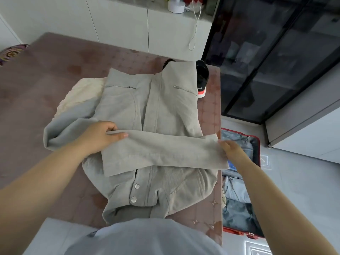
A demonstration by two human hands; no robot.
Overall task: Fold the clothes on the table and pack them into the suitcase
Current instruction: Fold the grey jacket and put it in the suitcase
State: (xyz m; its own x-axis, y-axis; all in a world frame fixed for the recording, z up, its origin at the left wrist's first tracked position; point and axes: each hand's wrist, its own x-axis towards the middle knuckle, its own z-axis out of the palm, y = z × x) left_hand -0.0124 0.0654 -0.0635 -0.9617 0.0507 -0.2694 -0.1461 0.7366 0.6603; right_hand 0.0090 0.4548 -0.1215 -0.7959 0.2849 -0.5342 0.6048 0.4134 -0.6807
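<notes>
Because the jacket looks soft and floppy, its sleeve needs both ends held. The left hand pinches the end away from the suitcase; the right hand pinches the nearer one.

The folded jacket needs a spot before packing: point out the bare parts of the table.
Widest bare stretch: the table's left side, from the cream knit and jacket to the left edge. Another band lies beyond the jacket, toward the cabinet. Crowded: the right edge, where jacket and shoe leave only a thin strip beside the suitcase.
</notes>
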